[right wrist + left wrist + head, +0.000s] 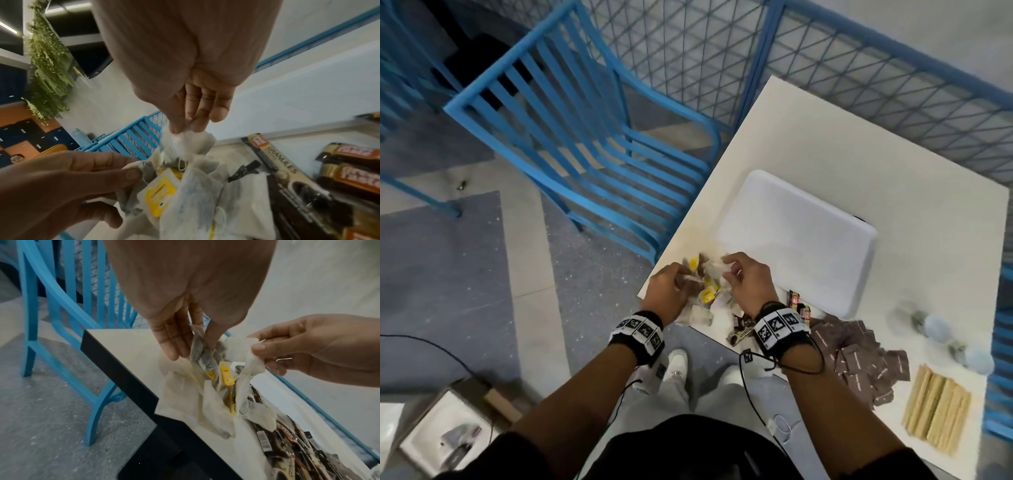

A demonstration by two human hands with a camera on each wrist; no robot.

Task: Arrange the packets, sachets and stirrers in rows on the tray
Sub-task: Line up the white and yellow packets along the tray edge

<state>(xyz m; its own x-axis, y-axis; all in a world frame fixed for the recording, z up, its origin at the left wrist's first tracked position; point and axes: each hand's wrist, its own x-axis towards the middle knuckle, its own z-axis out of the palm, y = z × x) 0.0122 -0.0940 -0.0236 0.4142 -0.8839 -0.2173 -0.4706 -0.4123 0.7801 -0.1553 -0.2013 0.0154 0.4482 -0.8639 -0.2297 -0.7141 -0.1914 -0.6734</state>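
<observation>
A tangled pile of white tea bags with yellow tags lies at the near left corner of the white table. My left hand pinches one tea bag between thumb and fingers. My right hand pinches another tea bag and holds it just above the pile; strings tie the bags together. The white tray lies bare beyond my hands. Coffee stick sachets lie under my right wrist. Brown sachets and wooden stirrers lie to the right.
Two pale round objects sit right of the tray, near the table's right edge. A blue slatted chair stands left of the table. A blue mesh fence runs behind it. The tea bags overhang the table's near edge.
</observation>
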